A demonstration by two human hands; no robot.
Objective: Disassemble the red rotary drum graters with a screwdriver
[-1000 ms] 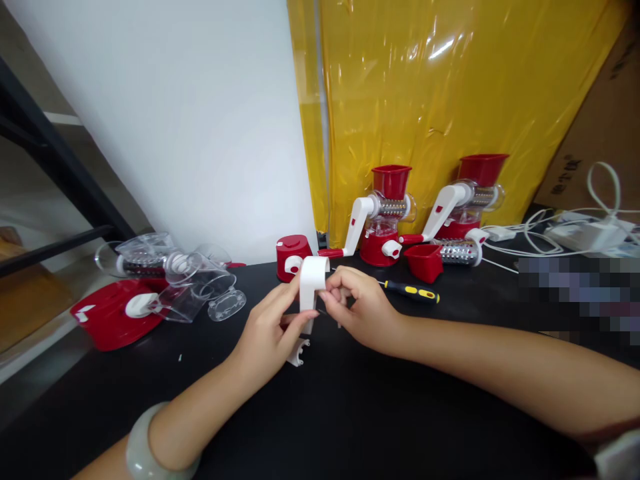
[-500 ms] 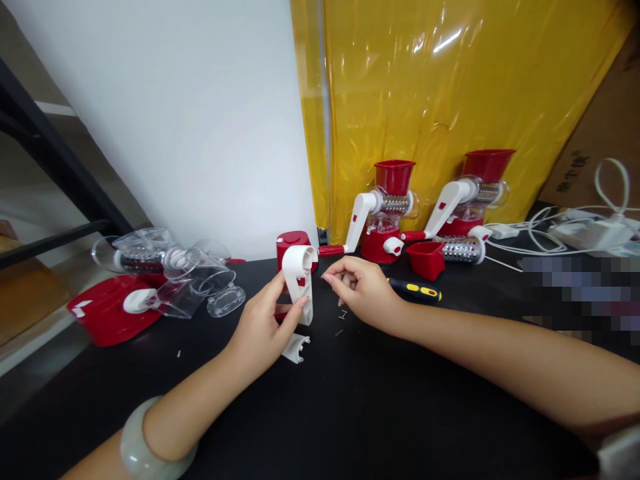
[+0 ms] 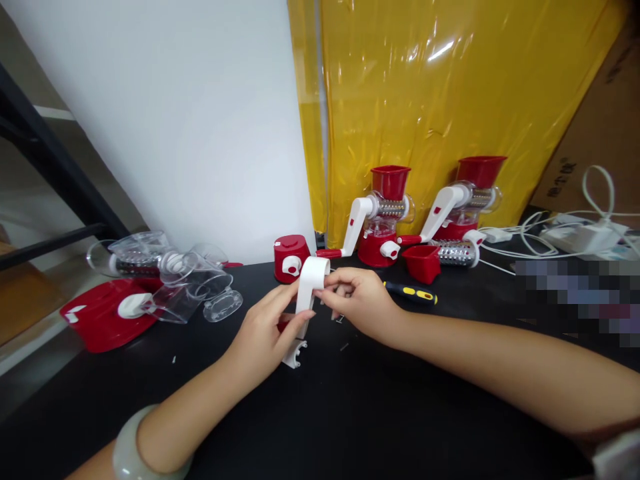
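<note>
My left hand [image 3: 265,327] is closed around a white crank handle [image 3: 314,272], held upright above the black tabletop. Its smooth outer side now shows, and its hollow side faces right. The fingertips of my right hand [image 3: 367,301] are pinched together against the handle's right edge; whatever is between them is hidden. Below my left hand lies a separate white plastic cover piece [image 3: 294,355] with small posts. Small screws [image 3: 341,319] rest on the table just under my right hand. A screwdriver [image 3: 413,293] with a dark and yellow grip lies behind that wrist.
Two assembled red-and-white rotary graters [image 3: 379,248] stand at the back right, near a red hopper [image 3: 423,263] and a grater drum [image 3: 457,253]. A red base [image 3: 290,248] is behind the handle. A partly dismantled grater [image 3: 107,313] sits left. White cables [image 3: 530,230] lie far right.
My left hand has turned the crank handle so its hollow side faces more to the right. My right hand has moved slightly left and down, and its fingertips now touch the handle.
</note>
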